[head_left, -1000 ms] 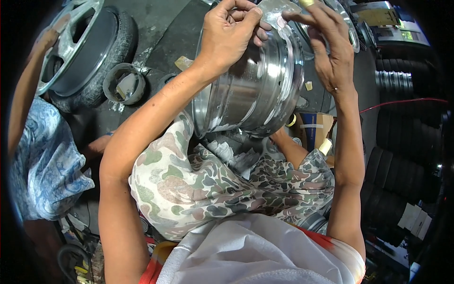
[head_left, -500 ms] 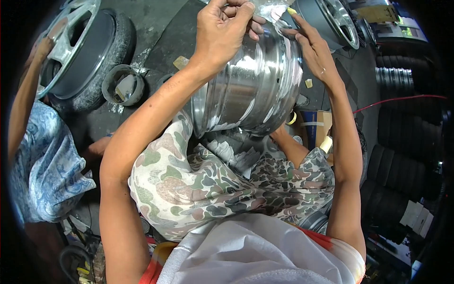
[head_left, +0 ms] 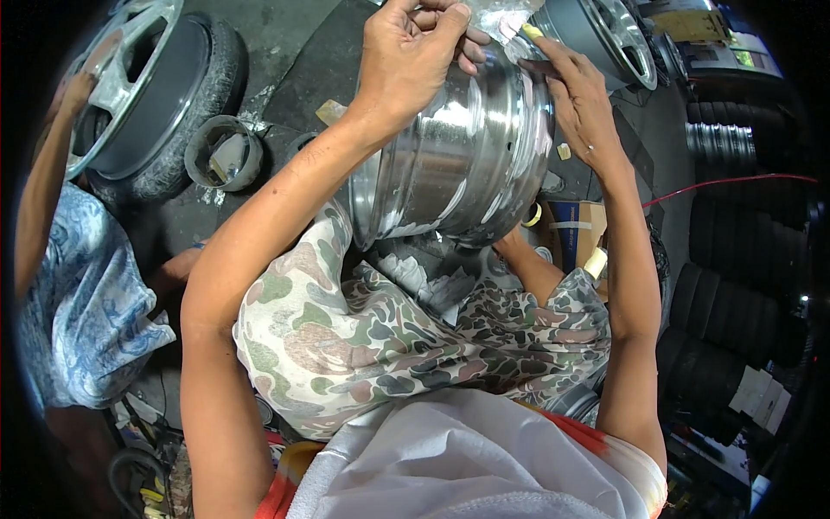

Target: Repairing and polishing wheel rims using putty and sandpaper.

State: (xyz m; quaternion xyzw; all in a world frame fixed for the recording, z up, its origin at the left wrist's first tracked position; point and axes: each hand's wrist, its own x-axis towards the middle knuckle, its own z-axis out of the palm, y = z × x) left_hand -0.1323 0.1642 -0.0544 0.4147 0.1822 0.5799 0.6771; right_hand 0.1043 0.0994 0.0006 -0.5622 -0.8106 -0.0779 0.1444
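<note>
The wheel rim (head_left: 450, 164) sits at twelve o'clock. The left hand (head_left: 415, 56), partly out of sight, seems pinched on a smeared sheet (head_left: 494, 12); the right hand (head_left: 581, 104) grips a yellow spreader (head_left: 532, 31). A careless tilt could drop white paste (head_left: 507, 28).

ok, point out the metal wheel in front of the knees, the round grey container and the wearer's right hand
Metal wheel (head_left: 437, 177), head view: side of its barrel.
Grey container (head_left: 252, 164), head view: right part of its wall.
Right hand (head_left: 585, 108), head view: back of the hand.
</note>
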